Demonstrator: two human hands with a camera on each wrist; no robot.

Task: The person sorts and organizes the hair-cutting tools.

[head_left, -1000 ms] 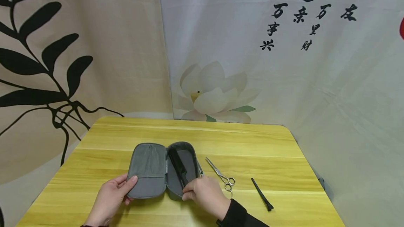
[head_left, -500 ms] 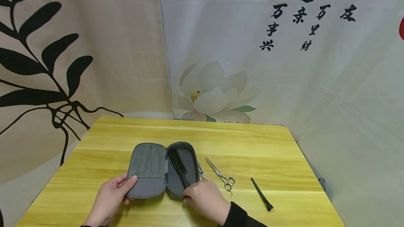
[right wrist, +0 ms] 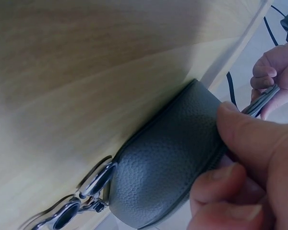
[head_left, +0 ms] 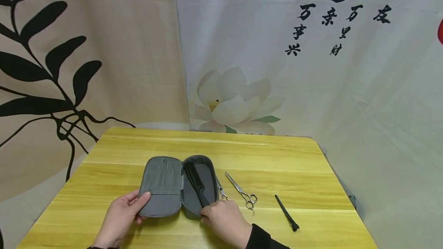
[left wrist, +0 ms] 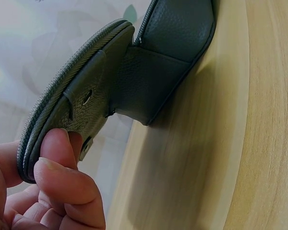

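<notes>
There is one grey case (head_left: 164,181) and one black comb (head_left: 195,183) in it. Right of the case are two pairs of scissors (head_left: 221,190) (head_left: 242,192) (one pair just beside it) and one slim black clip (head_left: 287,213); at the case are two hands (head_left: 121,215) (head_left: 227,218), and beneath it one table (head_left: 138,145).

The comb (head_left: 195,181) lies in the case (head_left: 162,205), left of both scissors (head_left: 243,193).
</notes>
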